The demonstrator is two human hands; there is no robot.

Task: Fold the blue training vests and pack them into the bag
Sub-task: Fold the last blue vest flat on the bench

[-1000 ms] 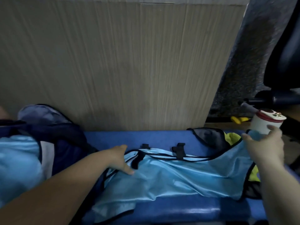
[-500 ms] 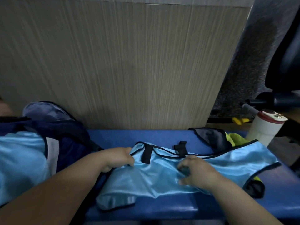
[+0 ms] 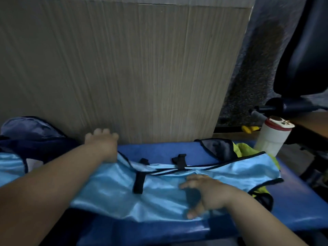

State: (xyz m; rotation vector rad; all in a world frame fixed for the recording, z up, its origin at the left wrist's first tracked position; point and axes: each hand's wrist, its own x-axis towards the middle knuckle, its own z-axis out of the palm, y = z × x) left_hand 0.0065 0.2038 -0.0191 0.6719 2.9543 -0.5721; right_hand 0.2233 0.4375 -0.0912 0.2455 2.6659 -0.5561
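- My left hand [image 3: 102, 144] clutched the left corner of the blue vest [image 3: 168, 192] half a second ago. It has since gone up to the far edge of the desk [image 3: 292, 201], against the wood panel [image 3: 124, 68]. It is blurred, but the fingers look stretched out with nothing in them.
- My right hand [image 3: 204, 194] has slid toward me. It now arches over the vest's near half, with the thumb at the near hem. I cannot tell whether it pinches the cloth or only presses it.
- The vest lies across the middle of the desk as a long strip, its black straps on top. I judge the lengthwise fold made and the crosswise fold still to do.
- The bag [image 3: 44, 144] sits open at the left end, with light-blue cloth [image 3: 10, 167] already inside, so packing has begun.
- A yellow-green vest [image 3: 245, 148] and a dark one [image 3: 218, 148] lie under the right end of the blue vest.
- A white tumbler [image 3: 271, 137] with a red-ringed lid stands by the far right corner.
- A black chair [image 3: 301, 59] stands beyond the tumbler. The room is dim.
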